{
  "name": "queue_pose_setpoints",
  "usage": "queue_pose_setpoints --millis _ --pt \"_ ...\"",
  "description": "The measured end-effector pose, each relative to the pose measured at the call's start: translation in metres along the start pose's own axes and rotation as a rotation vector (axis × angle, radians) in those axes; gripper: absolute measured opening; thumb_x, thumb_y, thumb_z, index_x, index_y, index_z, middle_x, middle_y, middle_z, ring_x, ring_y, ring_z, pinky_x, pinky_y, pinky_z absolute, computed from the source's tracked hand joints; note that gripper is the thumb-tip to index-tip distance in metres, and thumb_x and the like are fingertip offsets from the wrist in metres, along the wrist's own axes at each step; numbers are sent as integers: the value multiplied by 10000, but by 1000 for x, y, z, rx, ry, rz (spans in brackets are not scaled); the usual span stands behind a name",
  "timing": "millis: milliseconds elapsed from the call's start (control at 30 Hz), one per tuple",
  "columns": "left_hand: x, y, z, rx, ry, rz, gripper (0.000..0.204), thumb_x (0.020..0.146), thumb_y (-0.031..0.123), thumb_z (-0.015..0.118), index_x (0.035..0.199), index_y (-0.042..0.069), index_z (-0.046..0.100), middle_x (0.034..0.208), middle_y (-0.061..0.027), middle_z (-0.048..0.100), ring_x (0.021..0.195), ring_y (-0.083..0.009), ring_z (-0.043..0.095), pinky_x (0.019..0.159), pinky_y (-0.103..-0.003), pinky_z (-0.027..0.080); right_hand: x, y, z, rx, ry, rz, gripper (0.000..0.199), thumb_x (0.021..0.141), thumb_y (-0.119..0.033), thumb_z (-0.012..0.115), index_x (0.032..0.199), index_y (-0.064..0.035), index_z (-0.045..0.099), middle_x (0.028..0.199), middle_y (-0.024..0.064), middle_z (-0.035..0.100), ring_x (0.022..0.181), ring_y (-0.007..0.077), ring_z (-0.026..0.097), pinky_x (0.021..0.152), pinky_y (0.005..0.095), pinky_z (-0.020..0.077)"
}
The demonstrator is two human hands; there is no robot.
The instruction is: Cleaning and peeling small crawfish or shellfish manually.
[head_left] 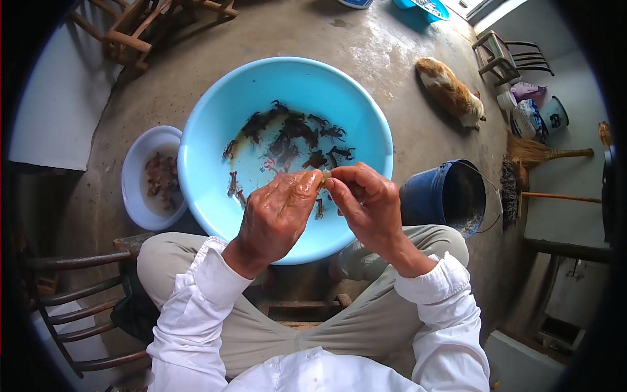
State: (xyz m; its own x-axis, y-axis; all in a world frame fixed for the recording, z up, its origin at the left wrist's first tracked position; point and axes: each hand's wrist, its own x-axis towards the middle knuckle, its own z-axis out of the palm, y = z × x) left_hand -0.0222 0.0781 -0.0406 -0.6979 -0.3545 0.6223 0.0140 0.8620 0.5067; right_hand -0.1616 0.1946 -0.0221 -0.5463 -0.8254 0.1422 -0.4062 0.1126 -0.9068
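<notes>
Piece (325, 178) pinched between left hand (277, 209) and right hand (369, 202), over a blue tub (215, 111).

Nearest my view are white sleeves (189, 326) and bent knees (444, 245); past them I see both hands grasping the small yellow-brown piece by the fingertips, its full shape hidden from me. It is above the near half of the tub, where dark crayfish (287, 140) lie scattered in shallow water. Just left of the tub, a white basin (134, 176) holds reddish bits (160, 175) in cloudy liquid; to the right I make out a blue bucket (424, 196). Farther out, a ginger-and-white animal (450, 91) lies on the floor (385, 52).
</notes>
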Motion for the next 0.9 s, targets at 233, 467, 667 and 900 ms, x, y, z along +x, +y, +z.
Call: queue_pose_setpoints --millis 233,467,667,900 --pt "0 -1 -1 -12 -6 68 363 814 -69 730 1168 -49 648 1011 -194 712 887 -338 719 748 -405 599 3 -8 -8 264 -88 240 177 986 -121 669 991 51 710 756 38 674 607 61 599 517 209 479" --pt "-1 -1 -1 -16 -9 72 369 803 -85 727 1163 -54 653 1019 -198 711 895 -342 721 748 -407 602 5 -8 -8 320 -106 297 180 977 -117 678 974 58 718 747 50 675 595 73 610 515 219 497" --pt "-1 -2 -1 -6 -7 127 383 784 -101 739 1155 -59 652 1007 -188 713 887 -333 728 714 -393 610 11 -10 -13 367 -156 363 166 953 -95 671 947 67 709 729 58 673 576 95 620 517 239 509" --pt "-1 -2 -1 -35 -20 171 397 789 -88 691 1184 -73 647 1024 -200 707 910 -338 726 744 -397 620 12 -4 -15 460 -202 411 157 930 -75 638 903 75 678 728 65 669 564 98 611 516 250 506"
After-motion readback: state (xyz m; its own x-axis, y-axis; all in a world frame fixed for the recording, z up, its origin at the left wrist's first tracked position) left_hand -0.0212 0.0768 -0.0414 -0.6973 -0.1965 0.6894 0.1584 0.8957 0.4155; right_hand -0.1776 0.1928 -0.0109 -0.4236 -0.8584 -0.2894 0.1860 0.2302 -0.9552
